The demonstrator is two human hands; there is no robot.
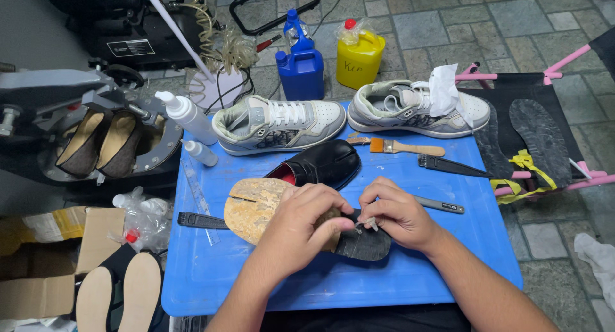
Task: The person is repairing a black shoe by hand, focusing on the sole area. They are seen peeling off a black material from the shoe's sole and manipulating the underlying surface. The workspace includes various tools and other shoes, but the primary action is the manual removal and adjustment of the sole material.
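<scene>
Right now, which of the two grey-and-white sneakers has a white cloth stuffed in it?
The right-hand sneaker, beside the yellow jug, has the white cloth in its opening; the left sneaker has none.

Colours here are all over the place. The bench (448,242) is a bright blue plastic top. On it, right at its middle, sits a tan, speckled shoe sole (253,207) with a black heel piece (365,245), and just behind that a glossy black shoe (323,162) with red lining. At the bench's far edge are two sneakers (278,124) in grey and white with a dark patterned side panel. Beyond that edge stand a blue jug (300,72) and a yellow jug (359,59) with a red cap. The brush (403,147) has a pale wood handle and orange bristles.
</scene>
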